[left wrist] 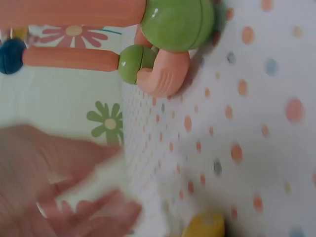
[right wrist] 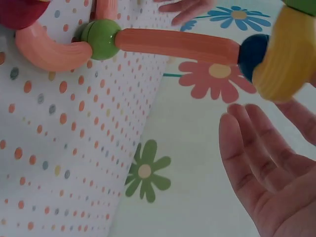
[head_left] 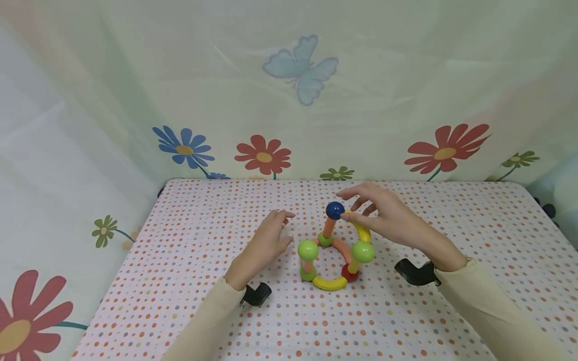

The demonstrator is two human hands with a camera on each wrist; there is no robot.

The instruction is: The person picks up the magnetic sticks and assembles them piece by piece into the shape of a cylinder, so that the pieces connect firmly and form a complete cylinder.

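A toy of magnetic rods and balls stands on the table. Its base ring has a yellow curved rod (head_left: 330,284) in front and a red ball (head_left: 349,273) at the right. Three upright rods carry a blue ball (head_left: 335,210) at the back, a left green ball (head_left: 308,250) and a right green ball (head_left: 363,251). Another yellow curved rod (right wrist: 286,54) spans from the blue ball towards the right green one. My right hand (head_left: 390,215) is at the blue ball, thumb tip against this joint, fingers extended and apart. Left of the toy, my left hand (head_left: 264,240) hovers empty, fingers loosely extended.
A white tablecloth (head_left: 189,240) with coloured dots covers the table. Behind its far edge hangs a pale curtain (head_left: 217,90) printed with flowers and a butterfly. Black wrist cameras sit beneath both wrists, the right camera (head_left: 417,272) a short way from the toy.
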